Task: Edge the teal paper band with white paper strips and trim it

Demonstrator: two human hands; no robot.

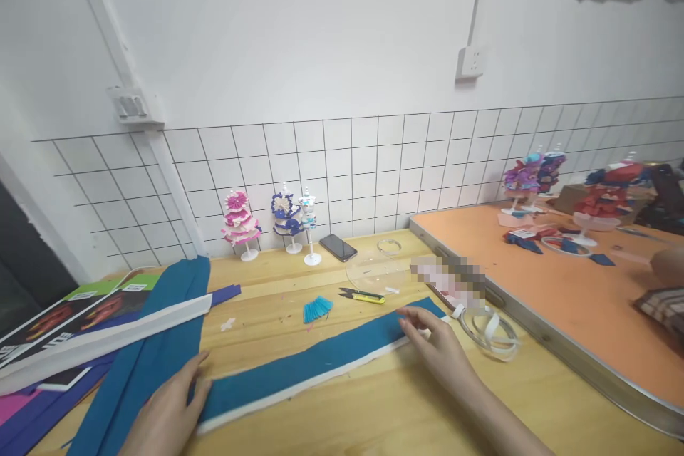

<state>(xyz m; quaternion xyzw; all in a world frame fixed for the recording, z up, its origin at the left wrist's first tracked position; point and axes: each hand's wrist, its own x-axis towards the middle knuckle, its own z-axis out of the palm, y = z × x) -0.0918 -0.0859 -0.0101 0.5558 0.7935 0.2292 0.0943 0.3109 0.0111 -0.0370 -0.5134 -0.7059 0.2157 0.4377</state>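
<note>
Strip [320,362]: teal with a white edge, lying across the table [374,406]
Left hand [168,406]: at its left end, thumb spread, can't tell if it's gripping
Right hand [435,343]: bent fingers over the right end, can't tell if they're pinching tbh
Snips [364,296]: just behind it

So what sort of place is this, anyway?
Probably a small craft or sewing workroom: a teal strip of what looks like cloth, yellow-handled snips, and a miniature pink ruffled dress on a stand all suggest it.
</note>
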